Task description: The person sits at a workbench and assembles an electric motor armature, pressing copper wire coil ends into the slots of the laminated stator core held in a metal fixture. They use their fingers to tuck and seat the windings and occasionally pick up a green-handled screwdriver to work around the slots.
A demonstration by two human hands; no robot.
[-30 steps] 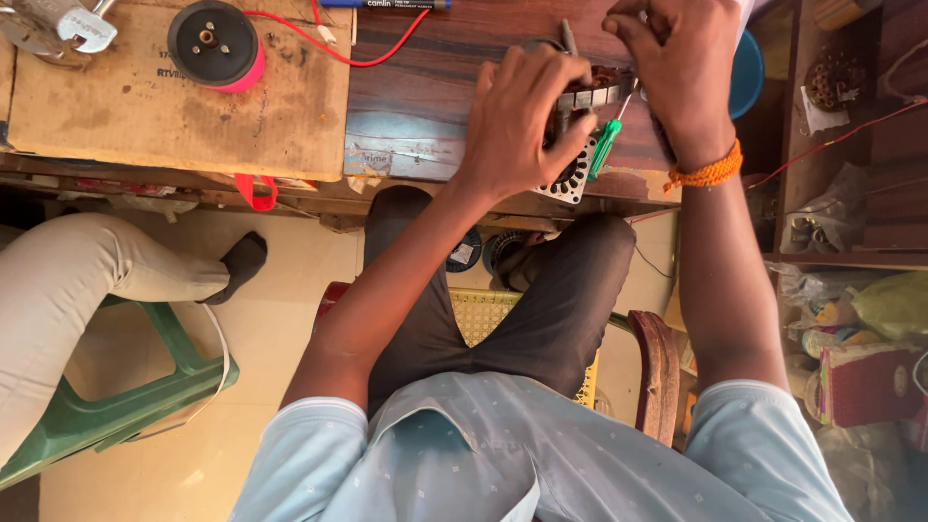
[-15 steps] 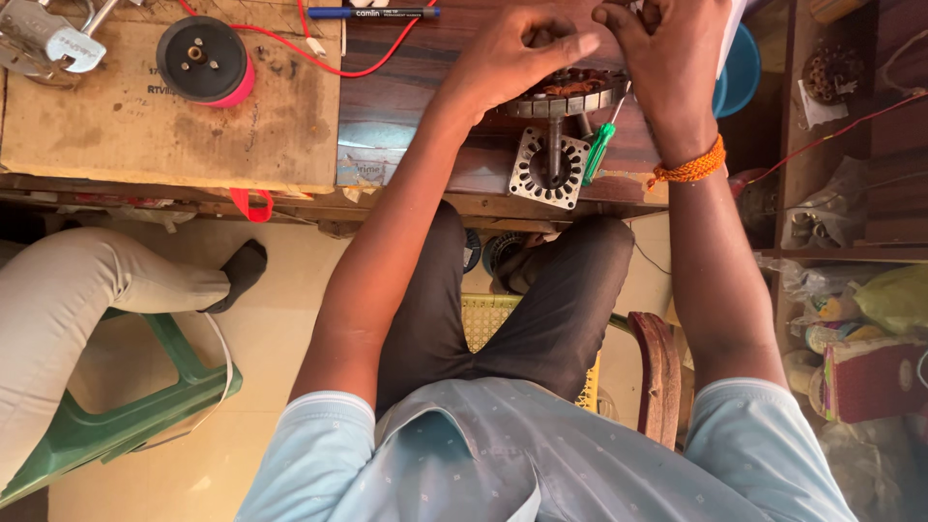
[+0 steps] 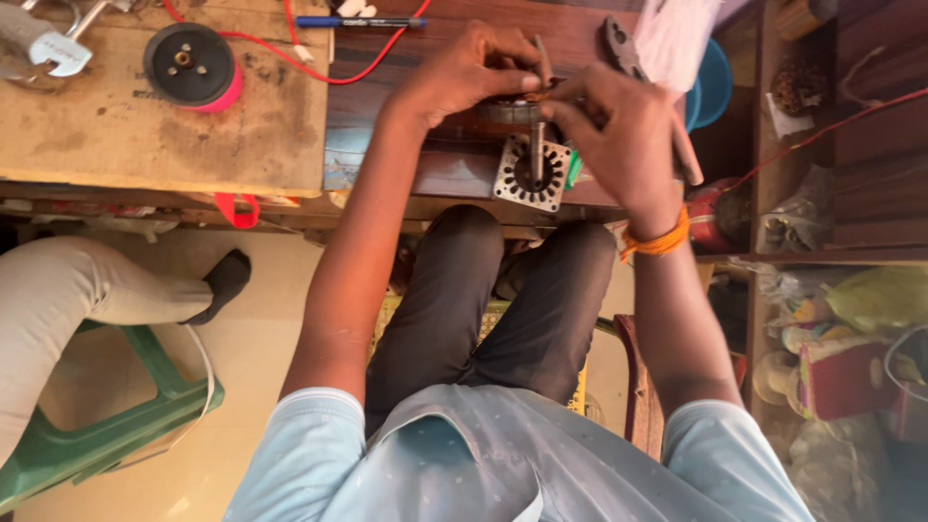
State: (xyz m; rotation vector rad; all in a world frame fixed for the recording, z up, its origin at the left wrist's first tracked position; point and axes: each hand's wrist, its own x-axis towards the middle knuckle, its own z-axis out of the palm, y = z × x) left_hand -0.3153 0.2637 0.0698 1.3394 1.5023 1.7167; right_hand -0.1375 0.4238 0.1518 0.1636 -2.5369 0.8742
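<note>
Pinching the motor rotor (image 3: 515, 108) with both hands, left hand (image 3: 464, 72) and right hand (image 3: 619, 135) closed tight; keep its shaft (image 3: 536, 145) plumb over the square stator (image 3: 530, 174).

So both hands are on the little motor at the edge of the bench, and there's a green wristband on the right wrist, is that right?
Not quite: the wristband on the right wrist is orange, as the head view shows. Both the left hand and right hand are on the motor at the bench edge.

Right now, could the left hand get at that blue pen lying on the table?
Probably yes: the blue pen lies uncovered just beyond the left hand, with nothing between them. But that hand is busy holding the metal motor part.
</note>
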